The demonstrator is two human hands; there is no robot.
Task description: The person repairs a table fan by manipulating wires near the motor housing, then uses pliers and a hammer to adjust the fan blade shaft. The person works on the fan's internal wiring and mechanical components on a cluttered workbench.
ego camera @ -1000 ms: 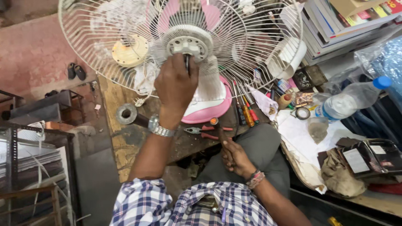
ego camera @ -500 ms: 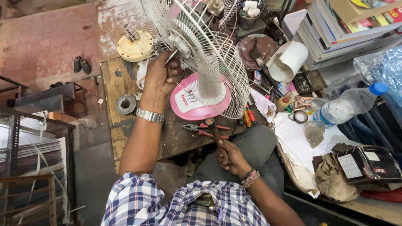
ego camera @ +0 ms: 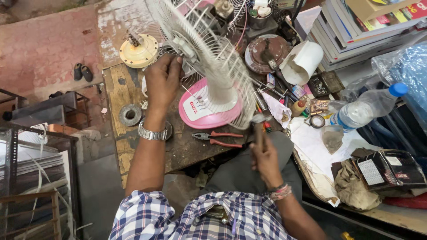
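Fan (ego camera: 209, 71) sits on the wooden workbench (ego camera: 115, 89), pink base (ego camera: 209, 109) down, white wire guard (ego camera: 200, 49) tilted edge-on toward the camera and running from far left to near right. Left hand (ego camera: 162, 82) is raised to the far-left part of the guard, fingers curled around the grey hub (ego camera: 182, 44) area; exactly what it pinches I cannot tell, but the hand is closed on the guard or hub, not flat. Steel wristwatch (ego camera: 151, 132) on that wrist. Right hand (ego camera: 265, 158) is nearer, just off the near-right edge of the guard, fist closed around the wooden handle of a hammer (ego camera: 258, 126), whose metal head points up and sits just beside the lower rim of the guard; contact unclear. Beaded band (ego camera: 280, 192) on the right wrist. Red-handled pliers (ego camera: 218, 138) lie on the bench just near of the pink base, between the two arms. Grey metal ring (ego camera: 130, 114) lies left of the left forearm. Cream round motor housing (ego camera: 138, 50) stands at the far-left bench corner. Right of the fan: brown round cover (ego camera: 267, 53), white paper roll (ego camera: 304, 62), plastic water bottle (ego camera: 367, 109) with blue cap, lying on its side. Stack of books (ego camera: 356, 31) far right.
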